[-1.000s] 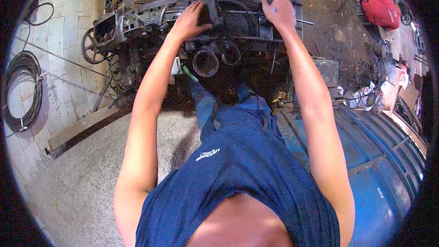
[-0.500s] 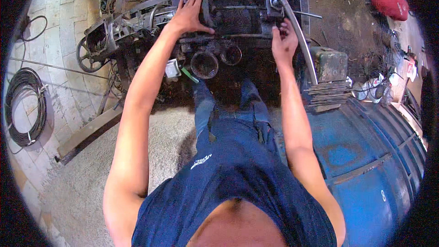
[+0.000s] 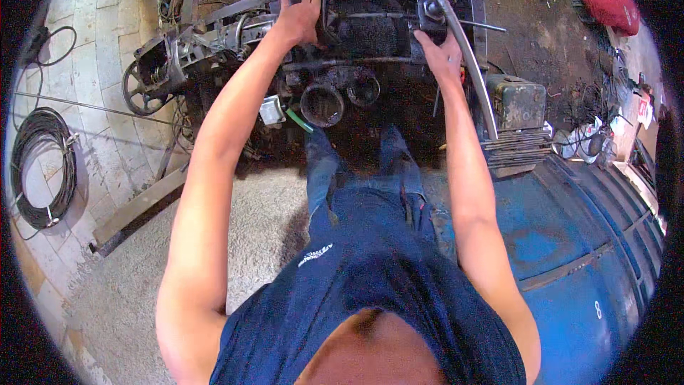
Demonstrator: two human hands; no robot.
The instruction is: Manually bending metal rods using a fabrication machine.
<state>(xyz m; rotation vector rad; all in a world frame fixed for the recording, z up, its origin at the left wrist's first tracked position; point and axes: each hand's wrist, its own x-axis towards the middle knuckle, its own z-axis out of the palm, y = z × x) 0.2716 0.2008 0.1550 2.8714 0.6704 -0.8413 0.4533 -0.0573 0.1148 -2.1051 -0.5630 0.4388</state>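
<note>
Both hands at the machine, right one tucked in beside the metal bar

Probably midway through a hands-on adjusting step at the dark machine [image 3: 356,64], just ahead of the legs. Left hand [image 3: 298,23] laid at the machine's middle, fingers apart and partly bent, close against a dark block [image 3: 327,25] — not visibly wrapped around it. Right hand [image 3: 445,57] at the machine's right end, thumb stretched toward a bolted fitting [image 3: 420,13], other fingers partly lost to view near the bar; impossible to tell whether closed on anything. Metal bar [image 3: 479,82] slanting across the machine's right end, just beside the right hand and seemingly not held. Thin rod [image 3: 488,26] sticking out past the same end.

Seemingly called for in the next move: a sure hold at the machine's right end, a steady left hand at its middle, and fingers well out of the bar's path — pinching a fair risk there.

Compared with half a second ago, right hand turned and a little higher on the machine's right end, thumb now reaching inward instead of fingers curled upward. Left hand still at the machine's middle, but with fingers more bent and less fanned out. Compared with a second ago, right hand off the bar and down beside the machine's fitting
</note>
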